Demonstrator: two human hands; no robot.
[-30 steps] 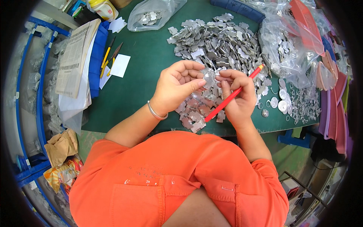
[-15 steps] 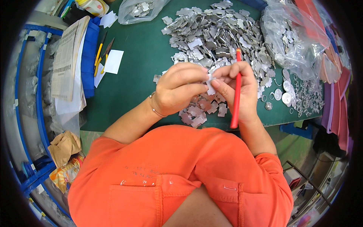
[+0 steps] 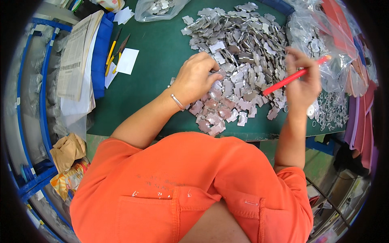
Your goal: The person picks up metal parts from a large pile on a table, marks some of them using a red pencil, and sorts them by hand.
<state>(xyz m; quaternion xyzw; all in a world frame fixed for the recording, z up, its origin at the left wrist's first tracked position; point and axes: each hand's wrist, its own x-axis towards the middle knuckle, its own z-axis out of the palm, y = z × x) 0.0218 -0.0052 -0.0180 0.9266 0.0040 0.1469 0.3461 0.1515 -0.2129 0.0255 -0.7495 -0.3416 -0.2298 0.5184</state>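
Observation:
My left hand (image 3: pixel 196 77) hovers at the left edge of a big heap of small flat grey metal pieces (image 3: pixel 239 44). Its fingers are bent, thumb and forefinger a little apart, and nothing shows between them. Nearer me lie similar pieces with a pinkish tint (image 3: pixel 214 111). My right hand (image 3: pixel 303 83), smeared by motion, is raised over the heap's right side. It grips a long red pen (image 3: pixel 285 82), slanting up to the right. Its fingertips are too blurred to show whether they hold anything else.
Clear plastic bags (image 3: pixel 324 60) and many small metal rings (image 3: pixel 330 111) lie at the right. Another bag of pieces (image 3: pixel 160 8) is at the back. Yellow-handled pliers (image 3: pixel 117 56), a white card (image 3: pixel 127 60) and newspapers (image 3: pixel 77 56) are at the left, beside blue shelving (image 3: pixel 44 77).
Both hands have parted from the small piece they pinched together. The left hand has shifted up and left to the heap; the right has swung right with the pen, now slanted.

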